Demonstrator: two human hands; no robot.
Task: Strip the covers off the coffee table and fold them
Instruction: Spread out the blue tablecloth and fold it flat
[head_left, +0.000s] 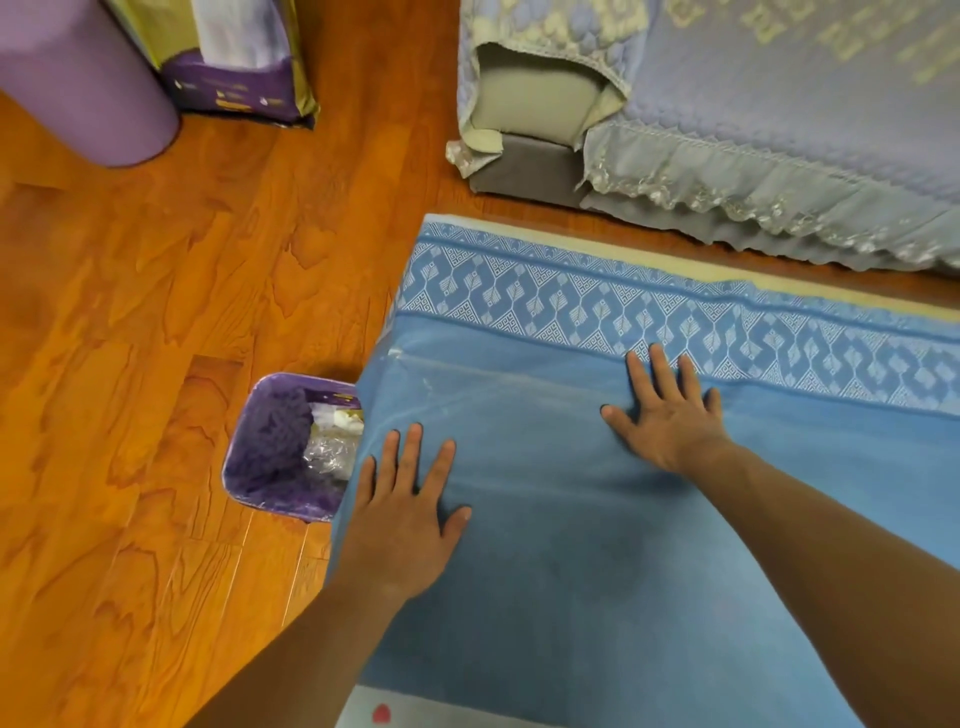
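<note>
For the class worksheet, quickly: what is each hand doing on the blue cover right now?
Left hand: open, fingers spread flat on the blue cover.
Right hand: open, flat on it, holding nothing.

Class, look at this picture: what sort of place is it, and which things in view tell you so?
Most likely a home living room: a sofa under a lace-trimmed cover, a wooden floor and a small lined waste bin.

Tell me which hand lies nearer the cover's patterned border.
The right hand: its fingertips reach the blue cover's patterned band; the left hand presses the plain part.
</note>
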